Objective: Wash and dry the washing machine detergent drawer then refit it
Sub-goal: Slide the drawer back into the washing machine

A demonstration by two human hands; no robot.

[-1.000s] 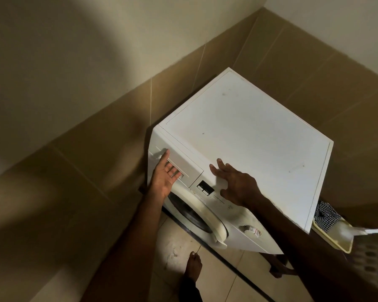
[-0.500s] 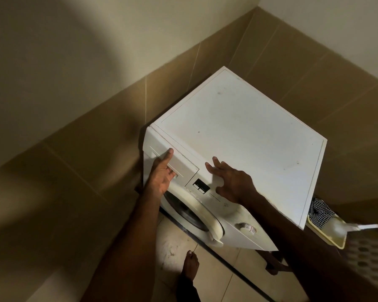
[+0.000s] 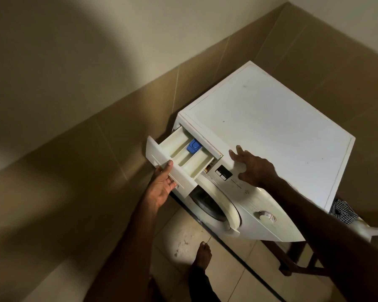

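A white front-loading washing machine (image 3: 271,131) stands in a tiled corner. Its cream detergent drawer (image 3: 179,158) is pulled partway out of the top left of the front panel, showing its compartments and a blue insert (image 3: 194,146). My left hand (image 3: 162,186) grips the drawer's front panel from below, with the thumb on its face. My right hand (image 3: 252,166) rests with fingers spread on the machine's top front edge, beside the small display (image 3: 223,172).
Brown tiled walls close in at the left and behind the machine. The round door (image 3: 218,205) and a dial (image 3: 266,215) sit on the front. My bare foot (image 3: 203,256) stands on the pale floor tiles. A checked cloth (image 3: 345,211) lies in a tray at the right.
The drawer was closed a second ago; my left hand has pulled it out towards me. My right hand stays on the machine's top edge. The camera has shifted.
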